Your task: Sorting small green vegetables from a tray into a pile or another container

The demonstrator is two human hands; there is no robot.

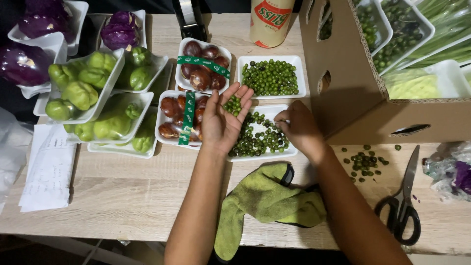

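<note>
I see the left hand (222,122) held palm up and open over the middle of the table, a small heap of green berries (233,104) resting at its fingertips, too many and too small for me to count. The right hand (299,128) is just to its right, fingertips pinched down into the near white tray (289,153) of the same berries; whether it has one pinched I cannot tell. A second berry tray (271,77) sits just beyond, full. Left of the hand I count two trays of brown round fruit (202,64), each with a green band. Further left are four trays of green chayote (81,91), with purple vegetables (120,32) beyond them. One green cloth (267,198) lies near, one pair of scissors (405,201) at right, loose berries (364,162) beside a cardboard box (343,78).
</note>
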